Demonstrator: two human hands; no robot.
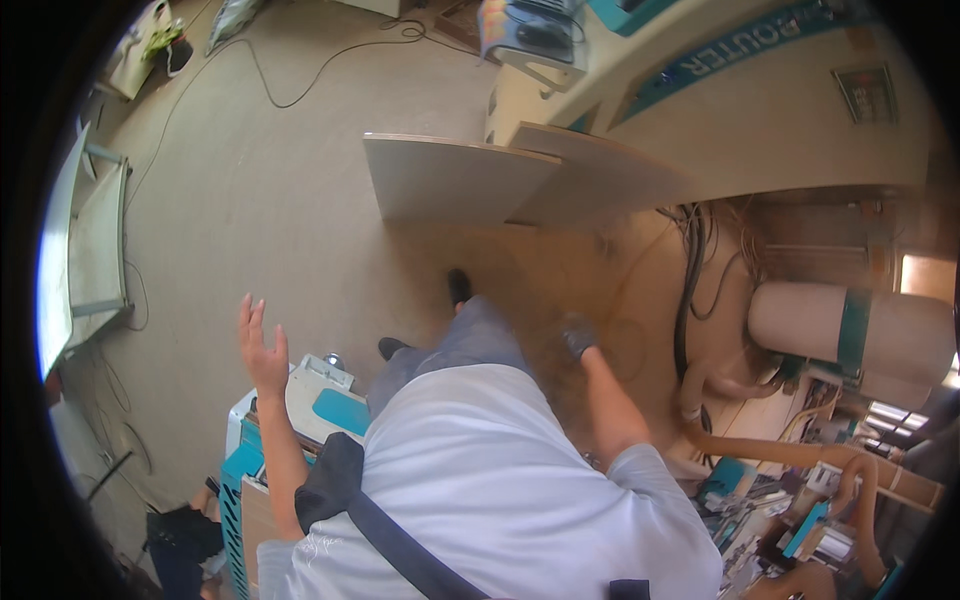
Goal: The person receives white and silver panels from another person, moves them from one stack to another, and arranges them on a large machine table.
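Observation:
My left hand [263, 350] is raised in the air with its fingers stretched out, and nothing is in it. Just beside that forearm stands a white and teal machine [325, 385] with a metal knob at its front corner. My right hand [577, 335] hangs low over the floor, smeared by motion. It looks dark grey, perhaps gloved, and I cannot make out its fingers or anything in them. Ahead of it, two flat panels [455, 185] lean at the foot of a large cream machine [760, 130].
Thick black cables [690, 290] run along the floor at the right, near a cream cylindrical tank [800, 315] and a brown hose [740, 447]. A thin cable [270, 95] crosses the far floor. A metal-framed table [100, 240] stands left. Another person [185, 540] is at lower left.

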